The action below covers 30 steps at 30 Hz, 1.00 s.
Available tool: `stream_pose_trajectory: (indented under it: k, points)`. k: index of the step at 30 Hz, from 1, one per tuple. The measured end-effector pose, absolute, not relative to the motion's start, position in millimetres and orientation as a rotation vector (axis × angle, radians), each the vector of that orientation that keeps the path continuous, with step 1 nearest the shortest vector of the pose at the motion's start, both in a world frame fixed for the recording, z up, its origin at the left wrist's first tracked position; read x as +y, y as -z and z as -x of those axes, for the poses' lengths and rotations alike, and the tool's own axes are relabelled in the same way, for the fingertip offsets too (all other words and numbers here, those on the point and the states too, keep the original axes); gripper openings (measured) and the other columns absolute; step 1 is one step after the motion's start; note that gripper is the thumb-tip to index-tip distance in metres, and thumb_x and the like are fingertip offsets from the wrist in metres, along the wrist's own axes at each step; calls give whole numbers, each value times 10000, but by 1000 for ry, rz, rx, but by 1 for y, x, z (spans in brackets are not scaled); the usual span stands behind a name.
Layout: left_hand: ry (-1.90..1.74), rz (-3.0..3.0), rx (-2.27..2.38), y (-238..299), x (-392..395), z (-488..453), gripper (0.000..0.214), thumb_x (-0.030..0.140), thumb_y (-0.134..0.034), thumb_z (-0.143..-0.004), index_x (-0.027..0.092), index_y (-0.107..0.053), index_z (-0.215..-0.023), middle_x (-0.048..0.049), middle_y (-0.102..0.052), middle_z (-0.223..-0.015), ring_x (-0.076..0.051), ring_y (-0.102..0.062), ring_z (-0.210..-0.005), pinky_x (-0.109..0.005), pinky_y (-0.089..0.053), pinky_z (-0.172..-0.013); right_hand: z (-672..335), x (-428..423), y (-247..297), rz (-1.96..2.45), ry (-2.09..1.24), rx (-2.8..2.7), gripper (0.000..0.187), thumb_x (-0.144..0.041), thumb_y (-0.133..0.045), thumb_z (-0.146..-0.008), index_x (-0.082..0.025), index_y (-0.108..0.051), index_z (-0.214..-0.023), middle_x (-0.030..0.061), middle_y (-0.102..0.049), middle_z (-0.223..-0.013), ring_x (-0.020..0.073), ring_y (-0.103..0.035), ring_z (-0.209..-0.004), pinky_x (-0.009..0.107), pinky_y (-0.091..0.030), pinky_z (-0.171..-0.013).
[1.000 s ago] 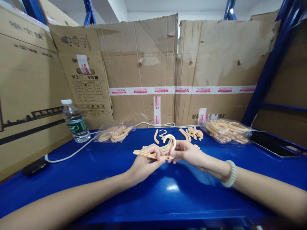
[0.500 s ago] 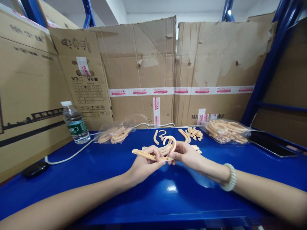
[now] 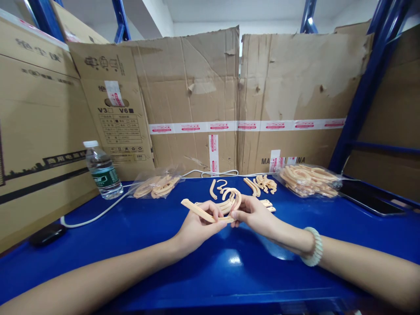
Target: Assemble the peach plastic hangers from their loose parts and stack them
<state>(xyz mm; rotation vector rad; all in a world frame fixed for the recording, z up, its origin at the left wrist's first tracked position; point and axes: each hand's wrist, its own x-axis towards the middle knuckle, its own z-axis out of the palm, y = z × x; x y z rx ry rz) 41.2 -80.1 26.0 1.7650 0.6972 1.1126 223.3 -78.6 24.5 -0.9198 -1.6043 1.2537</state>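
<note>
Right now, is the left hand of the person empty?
No, the left hand holds a long pale piece between thumb and fingers.

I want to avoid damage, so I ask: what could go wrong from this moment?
The pale bar could slip from the left hand onto the blue table. The curved hook, held by the right hand near the bar's end, might be strained if pressed. A dropped part could mix with loose pieces lying beyond.

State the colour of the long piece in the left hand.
Pale peach; the long piece shows in the head view.
</note>
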Motion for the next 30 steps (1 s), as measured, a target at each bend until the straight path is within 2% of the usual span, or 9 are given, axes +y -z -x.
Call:
stream_pose_trajectory:
  k: [9, 14, 17, 20, 24, 26, 28, 30]
  points:
    - [-1110, -1417, 723, -16, -73, -40, 343, 255, -818, -629, 168, -534, -801, 35, -602, -721, -130, -604, -711, -252, -468, -689, -224, -82, -32, 882, -1129, -1667, 252, -280, -739, -656, -192, -506, -690, 5, -632, -752, 170, -602, -740, 331, -486, -747]
    - [-944, -1507, 704, -18, -76, -43, 345, 252, -795, -649, 170, -535, -860, 5, -644, -776, -164, -631, -713, -313, -515, -684, -221, -84, -26, 926, -1290, -1615, 317, -352, -774, -655, -181, -536, -777, -24, -615, -639, 107, -553, -525, 240, -448, -510]
    - [-915, -1583, 672, -17, -76, -42, 271, 215, -784, -661, 164, -540, -769, 13, -644, -722, -150, -627, -680, -287, -497, -673, -218, -87, -24, 898, -1401, -1619, 386, -403, -798, -636, -173, -534, -798, -14, -634, -628, 104, -574, -506, 236, -476, -501]
    - [-900, -1513, 667, -15, -73, -41, 256, 241, -794, -674, 155, -559, -731, 4, -655, -732, -129, -612, -668, -260, -486, -666, -223, -83, -34, 929, -1355, -1633, 419, -487, -770, -664, -174, -518, -781, -10, -629, -624, 110, -598, -532, 240, -505, -523]
    - [-872, -1341, 725, -17, -69, -41, 323, 261, -852, -618, 134, -638, -825, -9, -661, -755, -121, -611, -696, -248, -496, -697, -250, -63, -59, 965, -1077, -1656, 346, -496, -646, -790, -166, -547, -820, 6, -626, -688, 102, -598, -583, 243, -511, -576]
    - [-866, -1257, 761, -20, -70, -41, 356, 261, -874, -584, 125, -661, -835, -13, -660, -747, -120, -615, -702, -248, -500, -718, -270, -49, -70, 1024, -860, -1787, 246, -408, -599, -832, -164, -571, -843, 20, -634, -706, 121, -608, -614, 263, -506, -600]
    - [-867, -1201, 773, -23, -71, -41, 360, 253, -887, -560, 121, -671, -817, -17, -659, -749, -118, -617, -705, -247, -502, -727, -290, -37, -76, 1131, -497, -2081, 130, -282, -565, -845, -162, -613, -829, 47, -658, -744, 149, -621, -683, 287, -498, -646]
    - [-863, -1170, 779, -25, -72, -41, 350, 240, -891, -553, 121, -673, -799, -20, -659, -751, -121, -622, -714, -247, -503, -734, -306, -26, -76, 1190, -201, -2277, 95, -170, -562, -811, -170, -655, -792, 62, -667, -805, 171, -616, -753, 312, -481, -712]
